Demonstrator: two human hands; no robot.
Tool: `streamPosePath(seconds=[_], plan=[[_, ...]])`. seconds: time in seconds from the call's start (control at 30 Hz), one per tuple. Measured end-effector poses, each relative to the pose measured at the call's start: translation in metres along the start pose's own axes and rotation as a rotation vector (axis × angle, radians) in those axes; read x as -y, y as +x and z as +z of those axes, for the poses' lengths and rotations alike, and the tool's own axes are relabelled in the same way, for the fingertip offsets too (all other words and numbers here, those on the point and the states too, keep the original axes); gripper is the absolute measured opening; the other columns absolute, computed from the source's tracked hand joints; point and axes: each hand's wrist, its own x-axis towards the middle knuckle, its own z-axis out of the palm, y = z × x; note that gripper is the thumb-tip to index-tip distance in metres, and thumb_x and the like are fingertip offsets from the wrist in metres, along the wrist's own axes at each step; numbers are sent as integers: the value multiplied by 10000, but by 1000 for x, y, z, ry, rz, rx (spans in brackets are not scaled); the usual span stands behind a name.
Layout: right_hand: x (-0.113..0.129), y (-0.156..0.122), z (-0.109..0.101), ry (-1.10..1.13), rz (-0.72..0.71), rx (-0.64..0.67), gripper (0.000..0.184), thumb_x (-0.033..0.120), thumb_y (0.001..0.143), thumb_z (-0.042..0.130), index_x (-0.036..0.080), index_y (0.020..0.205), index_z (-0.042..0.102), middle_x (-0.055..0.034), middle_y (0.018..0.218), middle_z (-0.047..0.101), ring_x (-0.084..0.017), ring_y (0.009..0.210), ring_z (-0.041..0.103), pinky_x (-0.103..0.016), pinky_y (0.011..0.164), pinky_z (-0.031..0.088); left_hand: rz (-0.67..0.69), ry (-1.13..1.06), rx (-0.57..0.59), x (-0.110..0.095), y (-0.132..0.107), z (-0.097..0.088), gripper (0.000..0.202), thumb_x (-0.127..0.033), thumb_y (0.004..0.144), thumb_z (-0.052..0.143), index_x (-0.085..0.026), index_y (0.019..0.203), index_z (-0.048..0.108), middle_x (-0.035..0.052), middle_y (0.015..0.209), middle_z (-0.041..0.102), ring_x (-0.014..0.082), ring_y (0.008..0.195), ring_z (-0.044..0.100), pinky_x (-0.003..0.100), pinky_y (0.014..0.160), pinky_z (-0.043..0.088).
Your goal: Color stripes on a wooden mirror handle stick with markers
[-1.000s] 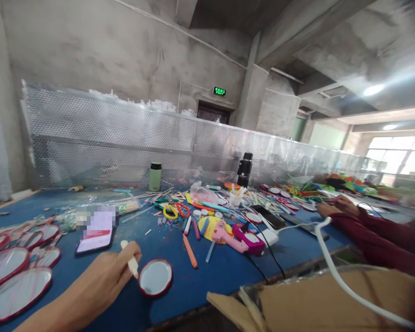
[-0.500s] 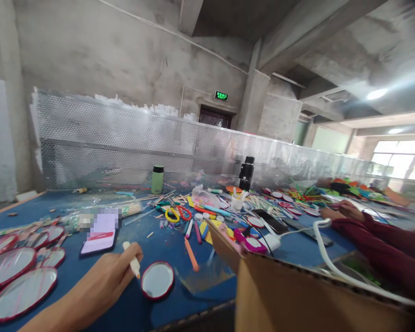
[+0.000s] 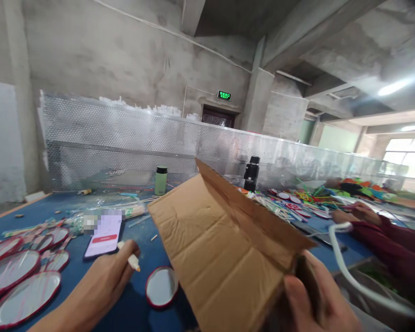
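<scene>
My left hand [image 3: 115, 272] is closed around a white marker [image 3: 133, 262] with an orange-tan tip, held just above the blue table. A small round mirror-like disc with a red rim [image 3: 161, 287] lies to the right of that hand. With my right hand [image 3: 318, 295] I grip the edge of a brown cardboard box [image 3: 214, 240], thumb on the near side. The box is lifted and tilted over the middle of the table, hiding much of what lies behind it. A phone with a lit screen [image 3: 105, 235] lies just beyond my left hand.
Several red-rimmed oval discs [image 3: 26, 299] are at the left. A green bottle [image 3: 161, 180] and a black flask [image 3: 252, 174] stand near the perforated metal screen [image 3: 131, 138]. On the right are a white curved tube [image 3: 340, 253] and another person's hands [image 3: 359, 213].
The cardboard box has risen and swung left, covering the pens and craft pieces mid-table. My right hand has come into view gripping it. The left hand still holds the marker.
</scene>
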Motion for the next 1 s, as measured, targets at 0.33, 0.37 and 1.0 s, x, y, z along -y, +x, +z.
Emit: streamPosePath(seconds=[0.33, 0.37, 1.0], plan=[[3, 106, 122, 260, -75, -105, 313, 448, 870, 634, 181, 1031, 659, -65, 968, 695, -215, 885, 648, -349, 817, 520, -88, -5, 39, -1, 0, 1, 226, -301, 1017, 284, -258, 896, 469, -52, 603, 633, 164, 499, 623, 244, 509, 399], [-3, 121, 137, 265, -68, -121, 328, 460, 868, 633, 173, 1026, 654, -65, 969, 690, -210, 889, 640, -350, 832, 515, -99, -10, 38, -2, 0, 1, 235, -303, 1013, 287, -258, 884, 478, -53, 586, 627, 164, 486, 617, 242, 502, 398], [-119, 160, 298, -3, 285, -35, 288, 352, 944, 616, 142, 1141, 617, -77, 1158, 637, -215, 1050, 629, -440, 918, 529, 39, -1, 42, -10, 4, -8, 187, -143, 887, 392, -279, 852, 515, -63, 567, 671, 160, 447, 652, 202, 443, 423]])
